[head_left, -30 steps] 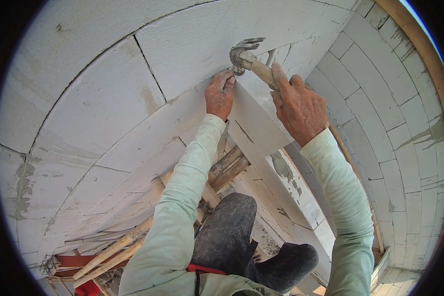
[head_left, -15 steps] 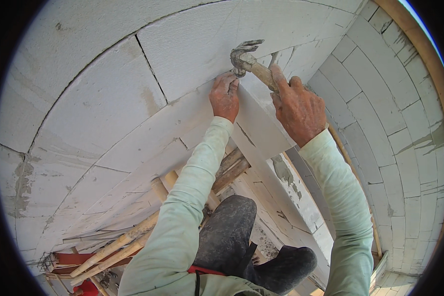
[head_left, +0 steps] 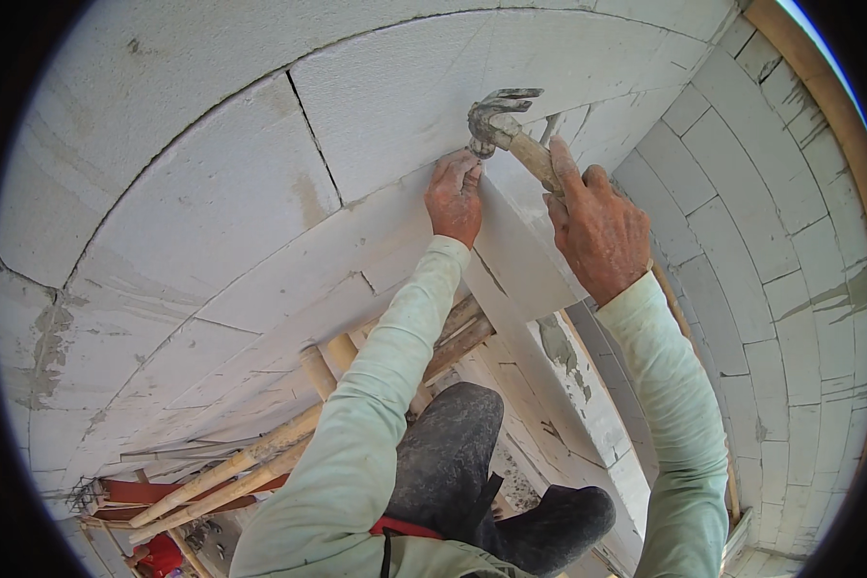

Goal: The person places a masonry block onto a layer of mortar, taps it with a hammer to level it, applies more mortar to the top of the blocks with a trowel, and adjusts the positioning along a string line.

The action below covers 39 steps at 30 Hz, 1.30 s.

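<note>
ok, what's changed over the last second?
Mostly the view, it seems: the block wall, left hand, right hand and hammer all sit slightly further right and lower in the picture. No visible grab or release. Unchanged: right hand grips the hammer's handle, left hand's fingers sit close to its head.

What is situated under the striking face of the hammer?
Just below the face of the hammer in this view is the left hand, its fingertips close to the block wall. Whether they pinch something cannot be seen: the hand and the hammer cover that spot.
</note>
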Motion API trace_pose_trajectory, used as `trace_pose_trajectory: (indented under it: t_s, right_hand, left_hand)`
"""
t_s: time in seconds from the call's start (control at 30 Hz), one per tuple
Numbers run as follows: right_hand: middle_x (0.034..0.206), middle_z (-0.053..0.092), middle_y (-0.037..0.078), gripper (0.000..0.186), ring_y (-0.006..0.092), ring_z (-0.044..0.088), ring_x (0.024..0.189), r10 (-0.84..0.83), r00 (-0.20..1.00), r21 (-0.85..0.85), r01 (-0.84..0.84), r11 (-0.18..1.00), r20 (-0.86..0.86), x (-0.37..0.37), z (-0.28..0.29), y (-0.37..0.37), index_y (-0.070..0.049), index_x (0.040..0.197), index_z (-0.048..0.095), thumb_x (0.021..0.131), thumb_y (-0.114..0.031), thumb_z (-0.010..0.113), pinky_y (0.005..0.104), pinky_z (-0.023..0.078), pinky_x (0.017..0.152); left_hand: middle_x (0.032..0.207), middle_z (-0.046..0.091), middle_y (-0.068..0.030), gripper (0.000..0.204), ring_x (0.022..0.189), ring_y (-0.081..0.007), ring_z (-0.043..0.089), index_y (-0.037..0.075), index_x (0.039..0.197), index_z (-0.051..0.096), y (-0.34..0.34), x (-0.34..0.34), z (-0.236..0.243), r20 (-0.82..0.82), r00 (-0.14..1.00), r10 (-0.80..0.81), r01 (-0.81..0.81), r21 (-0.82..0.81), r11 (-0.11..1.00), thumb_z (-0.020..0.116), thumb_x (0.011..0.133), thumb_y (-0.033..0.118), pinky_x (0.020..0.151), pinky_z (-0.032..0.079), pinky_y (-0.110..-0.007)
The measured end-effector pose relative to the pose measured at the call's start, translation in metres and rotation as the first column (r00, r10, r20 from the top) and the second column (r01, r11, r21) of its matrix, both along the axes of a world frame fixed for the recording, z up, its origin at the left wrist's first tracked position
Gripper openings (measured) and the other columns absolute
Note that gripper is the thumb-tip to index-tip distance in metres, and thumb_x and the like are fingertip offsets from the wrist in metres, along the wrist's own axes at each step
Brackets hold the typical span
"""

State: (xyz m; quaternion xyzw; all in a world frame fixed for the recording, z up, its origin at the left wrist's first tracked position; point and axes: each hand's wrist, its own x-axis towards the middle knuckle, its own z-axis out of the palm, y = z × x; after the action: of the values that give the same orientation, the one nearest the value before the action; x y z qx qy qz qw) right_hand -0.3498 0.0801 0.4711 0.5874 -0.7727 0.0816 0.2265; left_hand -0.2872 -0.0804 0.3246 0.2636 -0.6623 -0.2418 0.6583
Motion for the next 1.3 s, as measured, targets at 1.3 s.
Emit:
trace_pose_trajectory:
  t_s: [1.3]
  right_hand:
    - [0.085,0.059,0.013,0.057,0.0267,0.067,0.071,-0.013,1.0,0.054,0.011,0.998,0.027,0.001,0.01,-0.001,-0.007,0.137,0.041,0.085,-0.016,0.063,0.0378,0.055,0.054]
  left_hand:
    - [0.1,0.067,-0.0123,0.01,0.092,-0.0232,0.064,0.0,0.091,0.068,-0.001,0.002,-0.006,-0.064,0.993,-0.103,0.11,0.114,0.987,0.066,0.081,-0.001,0.082,0.05,-0.031]
